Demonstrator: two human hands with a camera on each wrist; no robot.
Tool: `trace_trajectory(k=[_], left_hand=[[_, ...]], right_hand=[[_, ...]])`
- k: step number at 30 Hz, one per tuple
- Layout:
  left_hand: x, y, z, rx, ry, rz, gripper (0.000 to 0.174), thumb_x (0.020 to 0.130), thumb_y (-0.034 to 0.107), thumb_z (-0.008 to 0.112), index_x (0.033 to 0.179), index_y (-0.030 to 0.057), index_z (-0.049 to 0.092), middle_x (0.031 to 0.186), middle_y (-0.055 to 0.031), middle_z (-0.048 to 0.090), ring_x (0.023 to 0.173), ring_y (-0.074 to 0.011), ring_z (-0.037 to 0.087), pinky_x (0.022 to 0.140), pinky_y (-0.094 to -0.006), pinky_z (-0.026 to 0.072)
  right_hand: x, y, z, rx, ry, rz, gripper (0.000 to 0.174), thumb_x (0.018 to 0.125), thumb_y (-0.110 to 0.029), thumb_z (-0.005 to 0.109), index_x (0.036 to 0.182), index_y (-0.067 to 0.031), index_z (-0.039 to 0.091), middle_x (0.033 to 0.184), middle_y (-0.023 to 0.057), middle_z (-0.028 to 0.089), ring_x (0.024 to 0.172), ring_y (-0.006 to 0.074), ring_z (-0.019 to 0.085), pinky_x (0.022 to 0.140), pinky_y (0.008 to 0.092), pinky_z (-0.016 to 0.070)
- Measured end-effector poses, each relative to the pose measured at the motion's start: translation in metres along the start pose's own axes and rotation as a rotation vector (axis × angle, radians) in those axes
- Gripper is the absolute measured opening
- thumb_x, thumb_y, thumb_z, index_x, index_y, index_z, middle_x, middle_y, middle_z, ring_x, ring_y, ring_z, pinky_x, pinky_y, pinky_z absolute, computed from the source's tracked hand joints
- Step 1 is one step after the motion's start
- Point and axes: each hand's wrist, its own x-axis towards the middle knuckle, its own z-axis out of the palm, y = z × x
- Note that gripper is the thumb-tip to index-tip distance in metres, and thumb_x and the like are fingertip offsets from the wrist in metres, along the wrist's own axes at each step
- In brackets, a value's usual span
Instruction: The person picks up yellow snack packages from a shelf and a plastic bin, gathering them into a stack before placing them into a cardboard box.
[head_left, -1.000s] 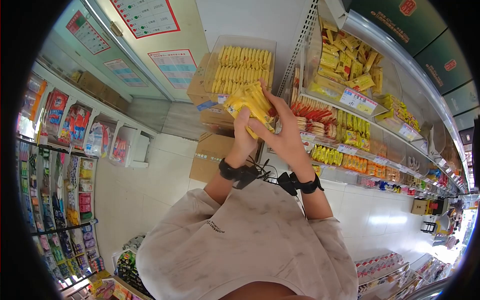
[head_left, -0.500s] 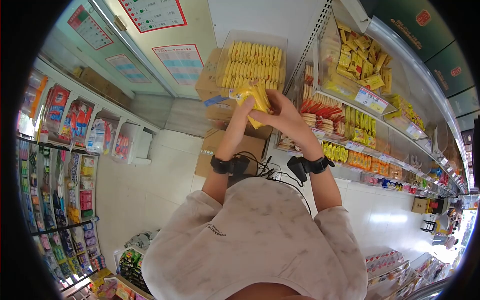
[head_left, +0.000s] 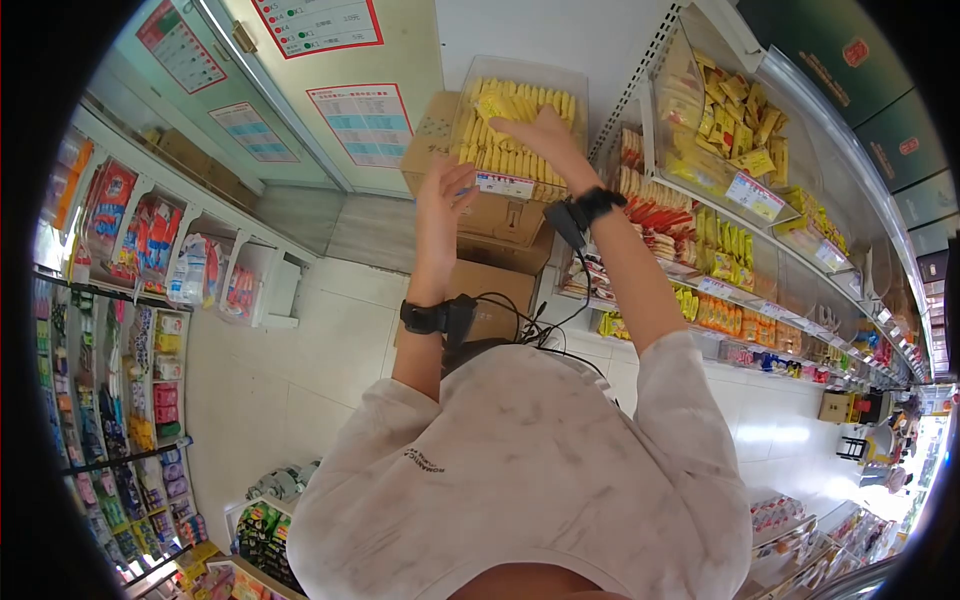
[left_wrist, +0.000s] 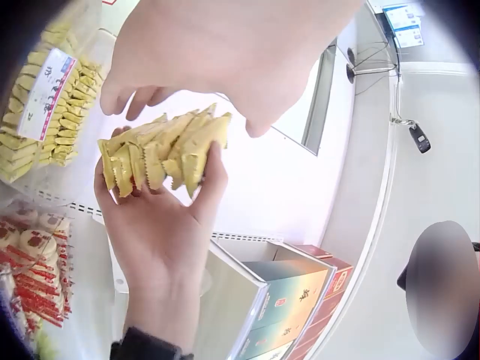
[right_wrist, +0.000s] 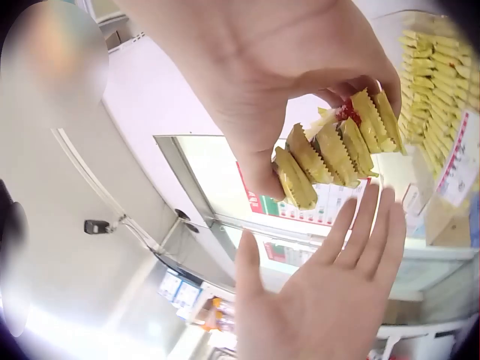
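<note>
My right hand (head_left: 548, 138) holds a row of yellow-wrapped snack packets (right_wrist: 330, 154) pinched between thumb and fingers, over a clear plastic bin (head_left: 548, 68). Standing rows of similar yellow packets (head_left: 500, 160) fill that bin. In the left wrist view, the held packets (left_wrist: 161, 150) stand side by side like a fan, their crimped edges showing. Left of the bin's front, my left hand (head_left: 438, 200) is raised with nothing in it. Its fingers (right_wrist: 358, 232) are spread and fairly straight in the right wrist view, just below the packets.
Cardboard boxes (head_left: 495, 222) support the bin, whose front carries a price label (head_left: 503, 185). To the right runs a tiered snack shelf (head_left: 700, 240) with a bin of loose yellow packets (head_left: 740, 120). A glass door (head_left: 250, 130) and hanging-goods racks (head_left: 120, 360) stand left. Cables (head_left: 520, 320) dangle between the wrists.
Both hands held the packets together before. Now the left hand has let go and drawn back to the left, while the right hand has carried the packets forward over the bin.
</note>
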Motion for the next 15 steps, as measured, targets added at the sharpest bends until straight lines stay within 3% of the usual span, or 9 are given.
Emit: trace_trajectory(k=[4, 7, 10, 15], left_hand=[[-0.001, 0.007, -0.013, 0.023, -0.012, 0.008, 0.053, 0.108, 0.038, 0.043, 0.136, -0.0057, 0.05, 0.132, -0.0198, 0.06, 0.126, -0.0277, 0.057, 0.108, -0.0406, 0.0461], [0.001, 0.008, -0.023, 0.046, -0.03, 0.031, 0.044, 0.107, 0.036, 0.047, 0.13, -0.0002, 0.056, 0.123, -0.015, 0.064, 0.12, -0.0234, 0.061, 0.102, -0.0407, 0.0504], [-0.004, 0.014, -0.026, 0.076, -0.006, 0.051, 0.042, 0.107, 0.034, 0.048, 0.128, -0.0006, 0.058, 0.121, -0.0126, 0.065, 0.119, -0.0215, 0.061, 0.101, -0.0397, 0.0508], [-0.007, 0.02, -0.032, 0.116, 0.031, 0.058, 0.041, 0.105, 0.032, 0.052, 0.128, -0.0019, 0.058, 0.121, -0.0121, 0.065, 0.119, -0.0214, 0.061, 0.101, -0.0383, 0.0503]], right_hand=[[0.038, 0.017, 0.024, -0.203, -0.03, 0.029, 0.071, 0.065, -0.055, 0.083, 0.094, 0.0083, 0.071, 0.089, 0.0219, 0.072, 0.084, 0.0315, 0.073, 0.076, 0.0401, 0.0581], [0.064, 0.034, 0.053, -0.322, -0.01, 0.071, 0.064, 0.064, -0.054, 0.081, 0.086, 0.0056, 0.073, 0.092, 0.0227, 0.073, 0.087, 0.0338, 0.073, 0.078, 0.0405, 0.0584], [0.082, 0.038, 0.077, -0.415, -0.022, 0.098, 0.074, 0.064, -0.056, 0.082, 0.101, 0.007, 0.071, 0.102, 0.0209, 0.072, 0.093, 0.0321, 0.073, 0.078, 0.0415, 0.0585], [0.124, 0.061, 0.111, -0.487, -0.027, 0.302, 0.101, 0.07, -0.064, 0.079, 0.133, 0.0103, 0.051, 0.125, 0.0213, 0.063, 0.111, 0.0372, 0.065, 0.087, 0.0461, 0.0553]])
